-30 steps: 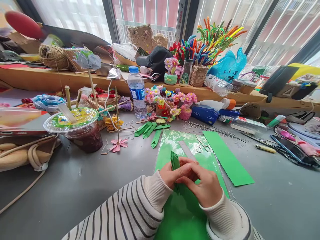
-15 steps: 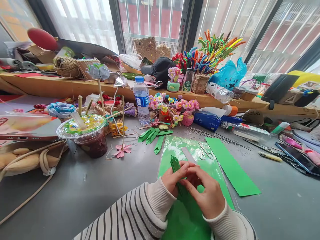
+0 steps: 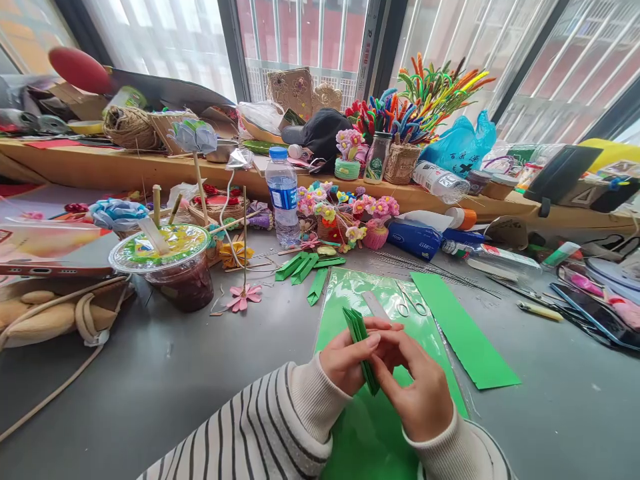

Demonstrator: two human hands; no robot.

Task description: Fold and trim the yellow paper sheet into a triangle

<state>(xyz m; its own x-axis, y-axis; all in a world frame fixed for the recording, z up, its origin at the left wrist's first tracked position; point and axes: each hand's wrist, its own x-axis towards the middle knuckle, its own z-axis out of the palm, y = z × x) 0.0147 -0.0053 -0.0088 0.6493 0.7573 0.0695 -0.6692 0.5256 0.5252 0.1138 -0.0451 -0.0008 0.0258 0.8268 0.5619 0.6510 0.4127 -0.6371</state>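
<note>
Between my hands is a narrow folded green paper strip (image 3: 356, 327), its pleated layers showing at the upper end. My left hand (image 3: 345, 360) is closed round it, thumb on the near face. My right hand (image 3: 415, 380) pinches the strip's side near its lower part with thumb and fingers; some fingertips are hidden behind it. Beneath both hands lies a clear plastic sleeve with green paper (image 3: 345, 293). On the sleeve, beyond my hands, are a pair of scissors (image 3: 411, 303) and a ruler-like strip (image 3: 375, 305). Several folded green paper pieces (image 3: 304, 268) rest farther back.
A flat green paper strip (image 3: 465, 333) lies right of the sleeve. A lidded cup of dark drink (image 3: 185, 283) and a pink paper flower (image 3: 244, 298) stand to the left. Behind are a water bottle (image 3: 283, 200), crocheted flowers (image 3: 345, 210) and a blue tissue pack (image 3: 415, 238).
The folded strip has turned in my hands, so more of its pleated edge and its lower end show. Both hands stay in nearly the same place.
</note>
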